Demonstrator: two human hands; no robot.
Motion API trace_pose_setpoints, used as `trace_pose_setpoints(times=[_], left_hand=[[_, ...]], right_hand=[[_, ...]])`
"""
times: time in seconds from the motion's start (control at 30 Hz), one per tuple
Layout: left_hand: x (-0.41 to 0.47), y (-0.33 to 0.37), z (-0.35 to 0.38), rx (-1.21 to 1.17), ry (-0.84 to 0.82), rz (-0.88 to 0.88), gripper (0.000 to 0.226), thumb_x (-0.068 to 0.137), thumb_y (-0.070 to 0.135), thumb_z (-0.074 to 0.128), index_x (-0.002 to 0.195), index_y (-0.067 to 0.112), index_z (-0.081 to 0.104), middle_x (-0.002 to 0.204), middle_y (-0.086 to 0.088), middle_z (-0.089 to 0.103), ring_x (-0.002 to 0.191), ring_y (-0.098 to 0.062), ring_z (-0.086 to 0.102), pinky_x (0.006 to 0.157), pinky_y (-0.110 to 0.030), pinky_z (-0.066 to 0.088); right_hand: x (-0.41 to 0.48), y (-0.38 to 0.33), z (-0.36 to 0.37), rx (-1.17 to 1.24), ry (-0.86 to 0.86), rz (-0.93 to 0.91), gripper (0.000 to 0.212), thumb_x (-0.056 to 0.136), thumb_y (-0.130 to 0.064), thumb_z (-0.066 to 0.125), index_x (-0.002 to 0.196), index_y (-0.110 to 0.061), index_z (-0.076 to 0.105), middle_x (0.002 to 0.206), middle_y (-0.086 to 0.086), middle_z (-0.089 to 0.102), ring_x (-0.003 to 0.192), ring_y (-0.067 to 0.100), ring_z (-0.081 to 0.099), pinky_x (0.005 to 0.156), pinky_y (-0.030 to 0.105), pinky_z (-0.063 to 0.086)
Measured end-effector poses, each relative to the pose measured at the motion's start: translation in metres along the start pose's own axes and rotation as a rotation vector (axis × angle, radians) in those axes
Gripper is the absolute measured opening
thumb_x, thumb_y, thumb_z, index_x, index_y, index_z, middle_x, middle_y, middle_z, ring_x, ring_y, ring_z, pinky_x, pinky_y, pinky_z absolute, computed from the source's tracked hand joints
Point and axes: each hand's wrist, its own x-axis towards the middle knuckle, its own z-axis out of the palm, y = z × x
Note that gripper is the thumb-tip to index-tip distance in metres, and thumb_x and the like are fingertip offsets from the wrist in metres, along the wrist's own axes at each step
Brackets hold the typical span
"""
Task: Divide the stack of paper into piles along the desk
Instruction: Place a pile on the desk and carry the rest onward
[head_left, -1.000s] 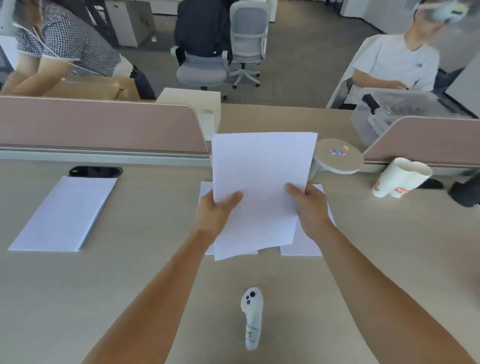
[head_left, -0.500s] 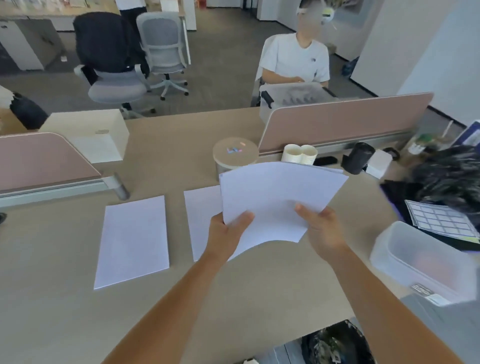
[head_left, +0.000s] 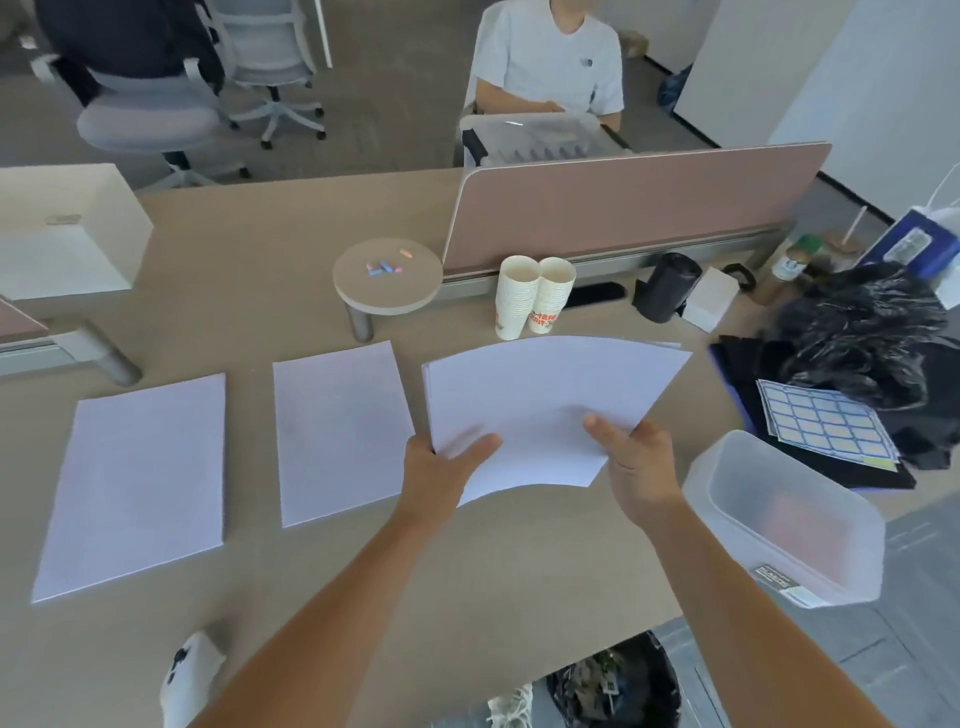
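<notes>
Head cam: you've got the paper stack pinched at its near edge by your left hand and right hand, hovering just right of the middle pile. Looks like pile three is up, so set it down beside that one, short of the paper cups.

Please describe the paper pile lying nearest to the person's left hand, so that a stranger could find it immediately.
On the beige desk, two white piles lie flat left of the held stack. It is the right pile, below the round stand, smaller-looking than the far-left pile.
</notes>
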Motion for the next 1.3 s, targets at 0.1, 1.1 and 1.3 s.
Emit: trace_pose_setpoints(times=[0.1, 1.1, 1.3], left_hand=[[0.015, -0.015, 0.026, 0.034, 0.059, 0.027, 0.022, 0.075, 0.006, 0.082, 0.092, 0.017, 0.072, 0.084, 0.014, 0.075, 0.08, 0.001, 0.071, 0.068, -0.011, 0.052], [0.064, -0.041, 0.078, 0.174, 0.06, -0.071, 0.032, 0.077, 0.013, 0.083, 0.073, 0.044, 0.076, 0.075, 0.025, 0.073, 0.072, 0.013, 0.067, 0.078, -0.021, 0.053], [0.087, -0.009, 0.111, 0.349, 0.044, -0.03, 0.009, 0.081, 0.032, 0.079, 0.078, 0.026, 0.073, 0.078, 0.016, 0.073, 0.062, 0.011, 0.064, 0.054, -0.006, 0.044]], right_hand=[[0.029, 0.008, -0.021, 0.033, -0.015, 0.022, 0.042, 0.053, -0.031, 0.09, 0.09, -0.015, 0.077, 0.094, -0.002, 0.078, 0.087, 0.014, 0.074, 0.071, 0.022, 0.057], [0.111, 0.033, -0.071, -0.203, -0.174, 0.216, 0.028, 0.074, -0.002, 0.084, 0.084, -0.027, 0.078, 0.089, -0.006, 0.079, 0.089, 0.014, 0.074, 0.083, 0.036, 0.059], [0.147, -0.002, -0.085, -0.223, -0.138, 0.129, 0.014, 0.082, -0.001, 0.076, 0.084, -0.014, 0.07, 0.068, -0.009, 0.073, 0.066, 0.012, 0.067, 0.061, 0.022, 0.053]])
